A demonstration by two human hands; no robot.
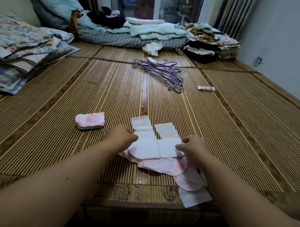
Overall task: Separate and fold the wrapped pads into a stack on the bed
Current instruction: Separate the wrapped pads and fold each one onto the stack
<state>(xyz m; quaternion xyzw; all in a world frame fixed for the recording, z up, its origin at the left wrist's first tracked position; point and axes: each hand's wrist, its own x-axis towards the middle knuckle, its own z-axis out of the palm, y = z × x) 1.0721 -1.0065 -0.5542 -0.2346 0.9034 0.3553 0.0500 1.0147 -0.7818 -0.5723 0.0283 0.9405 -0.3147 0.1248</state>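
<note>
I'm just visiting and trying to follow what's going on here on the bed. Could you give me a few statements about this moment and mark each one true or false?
1. Both hands are on the loose pads near the front edge of the bed. True: the left hand and right hand pinch the spread white and pink pads.
2. A small folded stack lies to the right of the hands. False: the folded stack lies to their left.
3. Purple hangers lie on the mat beyond the pads. True: the purple hangers lie further up the bamboo mat.
4. The hangers rest on top of the folded stack. False: they lie well apart from it.
5. The left hand holds a hanger. False: its fingers are closed on a pad.
</note>
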